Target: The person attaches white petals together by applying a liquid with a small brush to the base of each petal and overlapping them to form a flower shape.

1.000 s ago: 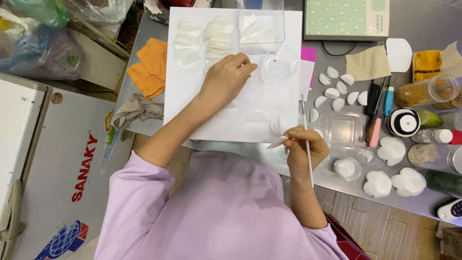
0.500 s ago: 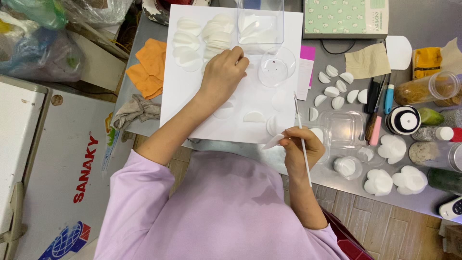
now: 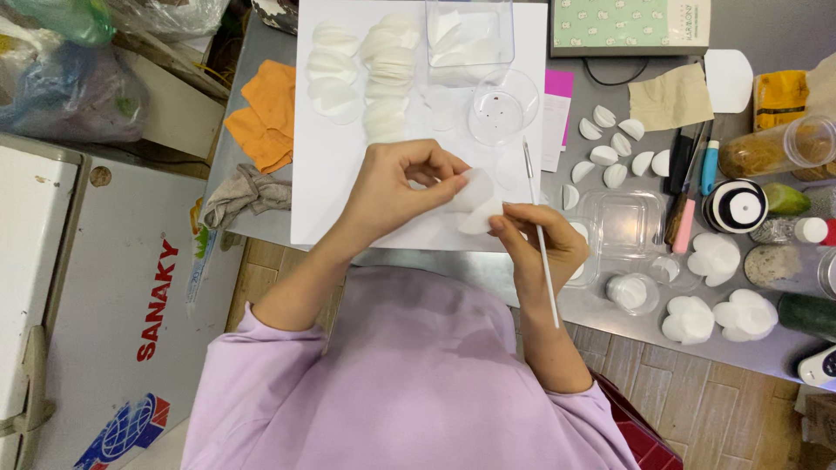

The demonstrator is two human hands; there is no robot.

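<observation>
White petal pieces [image 3: 475, 202] sit pinched between both hands over the near edge of a white sheet [image 3: 322, 191], which covers much of a grey metal table [image 3: 740, 35]. The left hand [image 3: 396, 187] curls its fingertips closed on the upper piece, while the right hand [image 3: 544, 244] grips the lower piece with thumb and forefinger and also holds a thin white stick [image 3: 542, 239] slanting down toward the person's lilac sleeve. Farther up the sheet lie rows of white petal cut-outs [image 3: 387, 78], a clear round dish [image 3: 503, 106] and a clear rectangular box [image 3: 468, 35]. To the right of the sheet the table is crowded (little bare metal shows there): small shell-like white pieces [image 3: 614, 152], a clear plastic tray [image 3: 620, 222], finished white flower shapes [image 3: 714, 318], a roll of black-and-white ribbon [image 3: 736, 204], pens and jars. At the sheet's left edge lie orange cloths [image 3: 266, 113] and a crumpled grey rag [image 3: 248, 191], near the table's rim. Beyond that rim stands a white chest freezer [image 3: 87, 287], and wood-look floor tiles show below the table at lower right.
</observation>
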